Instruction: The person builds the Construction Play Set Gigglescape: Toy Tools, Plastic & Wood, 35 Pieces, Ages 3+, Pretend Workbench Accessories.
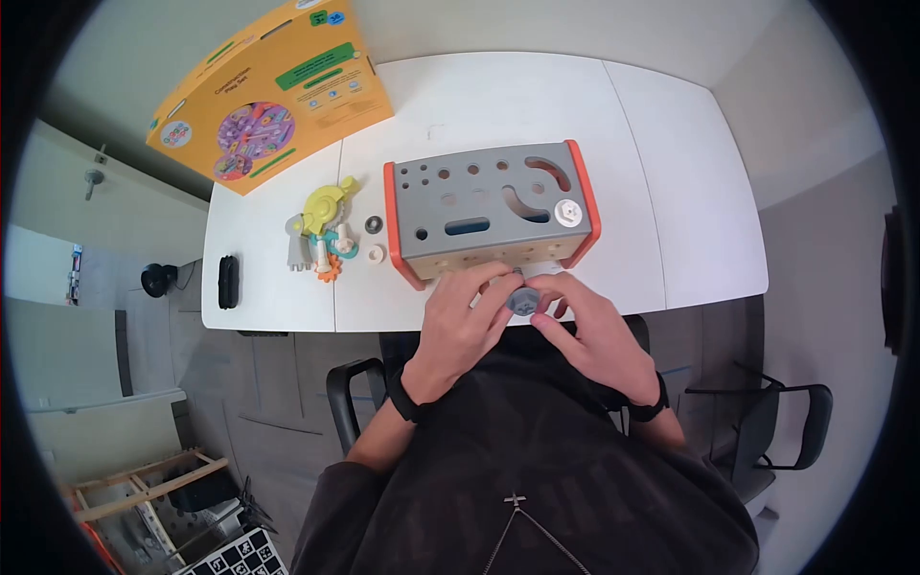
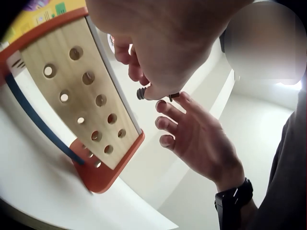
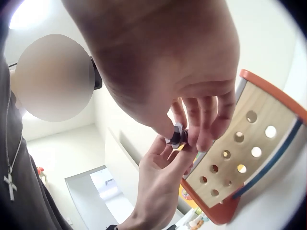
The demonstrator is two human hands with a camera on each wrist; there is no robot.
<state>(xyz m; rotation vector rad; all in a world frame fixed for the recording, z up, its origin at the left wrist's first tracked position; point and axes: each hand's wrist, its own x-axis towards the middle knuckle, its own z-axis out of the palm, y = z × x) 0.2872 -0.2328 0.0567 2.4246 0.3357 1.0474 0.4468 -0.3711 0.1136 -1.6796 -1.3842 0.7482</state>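
A grey bolt [image 1: 522, 302] with a wide head is held between both hands in front of the toy bench [image 1: 479, 199]. The left hand [image 1: 460, 321] pinches it from one side, and the right hand [image 1: 596, 340] has thumb and finger at its other edge. In the left wrist view the bolt's threaded end [image 2: 141, 93] sticks out past the left hand [image 2: 163, 43], towards the bench's wooden side [image 2: 72, 86]. Seen from the right wrist, the bolt head [image 3: 178, 136] lies between the fingertips. A white bolt head [image 1: 568, 213] sits on the bench top.
Left of the bench lie a yellow toy piece [image 1: 324, 209], an orange gear [image 1: 329, 268], a dark nut [image 1: 373, 224] and a white nut [image 1: 375, 254]. Further left is a black case [image 1: 228, 282]. An orange box [image 1: 278, 96] stands behind on the white table [image 1: 632, 259].
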